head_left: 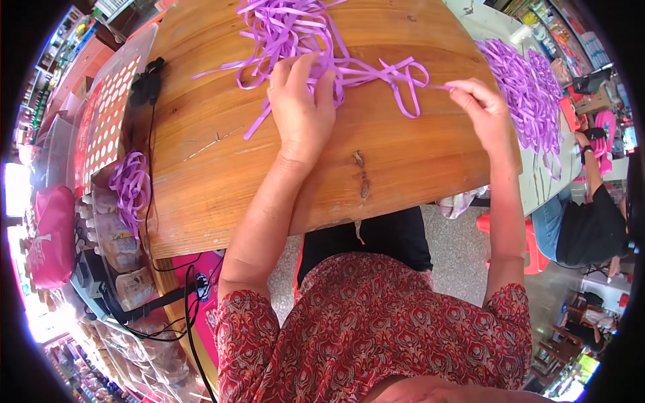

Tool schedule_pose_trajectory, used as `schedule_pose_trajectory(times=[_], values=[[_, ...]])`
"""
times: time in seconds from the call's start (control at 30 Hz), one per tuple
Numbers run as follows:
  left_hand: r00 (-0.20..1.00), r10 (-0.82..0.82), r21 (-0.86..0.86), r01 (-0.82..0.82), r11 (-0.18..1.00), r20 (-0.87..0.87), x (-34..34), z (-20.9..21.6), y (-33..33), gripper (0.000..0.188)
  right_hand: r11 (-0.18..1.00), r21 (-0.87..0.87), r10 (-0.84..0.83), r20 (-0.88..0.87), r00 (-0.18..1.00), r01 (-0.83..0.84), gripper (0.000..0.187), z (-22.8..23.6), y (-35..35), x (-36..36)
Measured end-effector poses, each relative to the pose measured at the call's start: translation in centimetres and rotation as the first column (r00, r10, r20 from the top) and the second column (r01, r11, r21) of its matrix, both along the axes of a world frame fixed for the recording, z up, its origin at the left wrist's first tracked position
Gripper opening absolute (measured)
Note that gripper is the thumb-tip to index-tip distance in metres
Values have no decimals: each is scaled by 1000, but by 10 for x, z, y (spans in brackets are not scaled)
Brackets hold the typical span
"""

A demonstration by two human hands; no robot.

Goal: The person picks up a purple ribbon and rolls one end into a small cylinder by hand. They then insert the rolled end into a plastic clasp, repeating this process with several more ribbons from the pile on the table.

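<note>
A loose tangle of purple ribbon (289, 30) lies at the far middle of the wooden table (403, 154). My left hand (302, 94) rests over the near side of this tangle, its fingers bent down into the strands; the fingertips are partly hidden, so whether they grip any is unclear. Off to the right, my right hand (480, 107) pinches the end of one ribbon strand (440, 86) between thumb and forefinger. Between both hands, a looped length of ribbon (406, 87) runs from the tangle across the wood.
A large heap of purple ribbon (531, 94) covers part of a white table (537, 178) on the right. More ribbon (131, 188) hangs at the left edge, near a black cable (152, 134) and bagged goods. Another person (588, 221) sits beyond the white table.
</note>
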State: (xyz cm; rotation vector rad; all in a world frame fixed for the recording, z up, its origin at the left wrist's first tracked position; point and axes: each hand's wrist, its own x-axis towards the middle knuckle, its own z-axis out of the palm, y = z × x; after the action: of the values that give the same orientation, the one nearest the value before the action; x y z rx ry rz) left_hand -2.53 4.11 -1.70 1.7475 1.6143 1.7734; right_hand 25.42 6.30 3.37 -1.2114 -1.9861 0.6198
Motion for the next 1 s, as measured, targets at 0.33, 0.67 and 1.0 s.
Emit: schedule_pose_trajectory(times=[0.33, 0.67, 1.0], values=[[217, -481, 96, 833, 545, 850, 37, 1, -27, 28, 709, 595, 245, 294, 924, -378, 21, 2, -17, -81], [533, -316, -175, 680, 712, 785, 16, 4, -19, 9, 932, 265, 244, 48, 969, -248, 21, -13, -8, -69], [501, -285, -172, 684, 709, 817, 21, 5, -20, 5, 947, 274, 201, -96, 975, -168, 21, -4, -3, -34]])
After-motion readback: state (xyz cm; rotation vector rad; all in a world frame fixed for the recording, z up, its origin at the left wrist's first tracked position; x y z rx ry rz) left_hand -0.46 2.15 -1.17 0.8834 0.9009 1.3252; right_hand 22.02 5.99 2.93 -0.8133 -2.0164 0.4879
